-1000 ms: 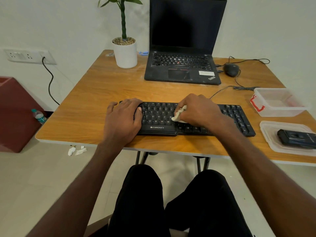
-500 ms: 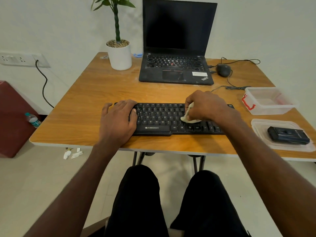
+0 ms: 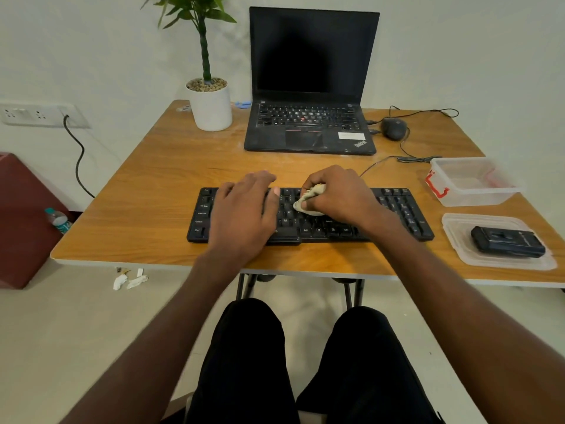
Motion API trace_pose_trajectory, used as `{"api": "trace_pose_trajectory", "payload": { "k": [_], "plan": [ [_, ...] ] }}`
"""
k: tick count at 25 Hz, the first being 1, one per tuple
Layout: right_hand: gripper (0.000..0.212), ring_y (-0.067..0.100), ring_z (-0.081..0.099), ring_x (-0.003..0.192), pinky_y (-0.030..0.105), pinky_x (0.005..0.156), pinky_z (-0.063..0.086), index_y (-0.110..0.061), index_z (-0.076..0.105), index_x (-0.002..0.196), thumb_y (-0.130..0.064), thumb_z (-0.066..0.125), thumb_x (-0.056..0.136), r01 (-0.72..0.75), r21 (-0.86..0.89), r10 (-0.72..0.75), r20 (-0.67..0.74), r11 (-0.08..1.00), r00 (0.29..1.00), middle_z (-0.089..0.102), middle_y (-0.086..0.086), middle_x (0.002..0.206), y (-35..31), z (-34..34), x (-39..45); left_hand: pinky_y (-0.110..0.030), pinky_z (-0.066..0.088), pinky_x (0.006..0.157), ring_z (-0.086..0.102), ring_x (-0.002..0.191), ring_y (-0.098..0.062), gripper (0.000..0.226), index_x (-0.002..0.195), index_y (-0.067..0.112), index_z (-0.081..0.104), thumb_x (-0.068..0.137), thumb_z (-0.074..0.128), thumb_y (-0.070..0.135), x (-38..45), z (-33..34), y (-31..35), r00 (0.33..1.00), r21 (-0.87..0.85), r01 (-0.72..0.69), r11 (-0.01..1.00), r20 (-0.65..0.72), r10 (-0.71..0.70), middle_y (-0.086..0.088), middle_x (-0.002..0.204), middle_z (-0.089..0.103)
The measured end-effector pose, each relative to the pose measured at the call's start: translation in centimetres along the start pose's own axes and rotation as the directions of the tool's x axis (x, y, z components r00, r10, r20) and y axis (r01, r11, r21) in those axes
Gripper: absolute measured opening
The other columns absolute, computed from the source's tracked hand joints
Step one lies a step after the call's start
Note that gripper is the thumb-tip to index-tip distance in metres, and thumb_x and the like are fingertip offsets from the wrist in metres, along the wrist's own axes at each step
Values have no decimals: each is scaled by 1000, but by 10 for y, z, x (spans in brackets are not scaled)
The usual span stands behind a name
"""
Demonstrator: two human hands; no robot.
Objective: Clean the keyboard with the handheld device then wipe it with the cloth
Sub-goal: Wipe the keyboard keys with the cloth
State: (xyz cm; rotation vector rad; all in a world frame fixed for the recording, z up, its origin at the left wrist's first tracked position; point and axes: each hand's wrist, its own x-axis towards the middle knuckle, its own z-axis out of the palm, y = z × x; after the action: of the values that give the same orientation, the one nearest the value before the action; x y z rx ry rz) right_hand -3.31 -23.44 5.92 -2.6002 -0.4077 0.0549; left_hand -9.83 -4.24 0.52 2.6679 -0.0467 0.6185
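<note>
The black keyboard [image 3: 310, 215] lies across the near part of the wooden bench [image 3: 159, 179], and everything else is placed from it. The left hand [image 3: 244, 209] rests flat on the keyboard's left half with fingers straight and relaxed, holding nothing; it hides most of the keys beneath it, so only the leftmost column and the near edge show there. The right hand [image 3: 339, 195] sits just right of the keyboard's middle, its fingers curled round a crumpled pale cloth [image 3: 308, 199] and pressing it on the keys. Only a wad of the cloth pokes out at the thumb side; the rest is buried in the fist, so its full shape cannot be made out. The right forearm covers part of the keyboard's near right edge.

To the right of the keyboard, a shallow clear tray [image 3: 458, 240] carries the dark handheld device [image 3: 507, 241], lying flat and apart from both hands; its details are too dim to read. Beyond that tray stands a clear plastic box [image 3: 470, 191] with red clips. Behind the keyboard sits an open laptop [image 3: 308, 87] with a dark screen, with a potted plant [image 3: 209, 99] to its left, the top leaves cut off by the frame, and a black mouse [image 3: 394, 128] to its right. The keyboard's cable runs back toward the mouse, where the tangle of wires is hard to follow.
</note>
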Motion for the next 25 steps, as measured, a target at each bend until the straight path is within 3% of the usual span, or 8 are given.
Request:
{"api": "trace_pose_trajectory", "payload": {
  "k": [3, 7, 9, 14, 16, 20, 22, 25],
  "plan": [
    [18, 19, 67, 93, 38, 74, 58, -36, 78, 96, -32, 84, 79, -63, -94, 61, -29, 994, 998, 75, -3, 101, 23, -16, -4, -50, 22, 127, 40, 151, -15, 46, 149, 24, 54, 112, 32, 39, -7, 24, 12, 996, 105, 15, 994, 86, -24, 2, 158, 52],
    [21, 28, 67, 98, 35, 70, 53, -35, 76, 104, -29, 80, 84, -156, -260, 117, -160, 953, 980, 73, 4, 108, 47, -34, -15, -49, 19, 129, 37, 153, -16, 46, 153, 22, 52, 112, 33, 33, -10, 30, 7, 996, 160, 40, 986, 77, -53, 2, 162, 48],
    [23, 27, 67, 96, 35, 71, 52, -32, 77, 108, -23, 78, 86, -101, -225, 51, -215, 969, 975, 74, 2, 106, 43, -26, -21, -50, 24, 126, 41, 150, -19, 46, 149, 20, 56, 111, 34, 32, -10, 30, 7, 998, 172, 27, 985, 55, -37, 0, 159, 51],
    [26, 19, 65, 97, 39, 84, 56, -29, 80, 106, -14, 79, 85, 126, -49, -128, -30, 991, 991, 73, -4, 106, 22, 0, -34, -49, 33, 116, 51, 133, -23, 44, 140, 17, 62, 108, 37, 32, -11, 31, 6, 1000, 190, 10, 982, 0, -11, -3, 145, 57],
    [26, 17, 65, 96, 40, 84, 57, -30, 81, 106, -17, 81, 84, 73, -45, -73, -13, 996, 997, 74, -5, 106, 30, -8, -39, -48, 34, 114, 52, 128, -22, 41, 137, 17, 63, 109, 39, 31, -11, 30, 7, 1000, 195, 9, 981, -13, -7, -2, 141, 58],
    [27, 26, 67, 94, 37, 72, 55, -29, 78, 113, -22, 78, 87, -184, -297, 141, -161, 937, 977, 74, 5, 107, 55, -28, -47, -46, 33, 114, 53, 123, -21, 39, 136, 17, 63, 109, 38, 31, -10, 31, 7, 1000, 205, 4, 979, -24, 1, -2, 135, 58],
    [27, 27, 66, 98, 34, 72, 50, -27, 77, 114, -20, 76, 88, -160, -258, 109, -201, 953, 974, 74, 5, 109, 50, -23, -49, -46, 33, 114, 54, 123, -21, 40, 136, 17, 63, 109, 37, 32, -10, 31, 7, 1000, 209, 0, 978, -25, 6, -3, 135, 59],
    [24, 19, 64, 100, 33, 78, 50, -31, 79, 107, -17, 77, 88, 12, -83, -24, -149, 996, 989, 71, -4, 108, 33, -8, -49, -46, 33, 114, 54, 123, -22, 43, 136, 16, 63, 108, 34, 33, -10, 31, 7, 1000, 209, -9, 978, -24, 15, -4, 135, 59]
  ]
}}
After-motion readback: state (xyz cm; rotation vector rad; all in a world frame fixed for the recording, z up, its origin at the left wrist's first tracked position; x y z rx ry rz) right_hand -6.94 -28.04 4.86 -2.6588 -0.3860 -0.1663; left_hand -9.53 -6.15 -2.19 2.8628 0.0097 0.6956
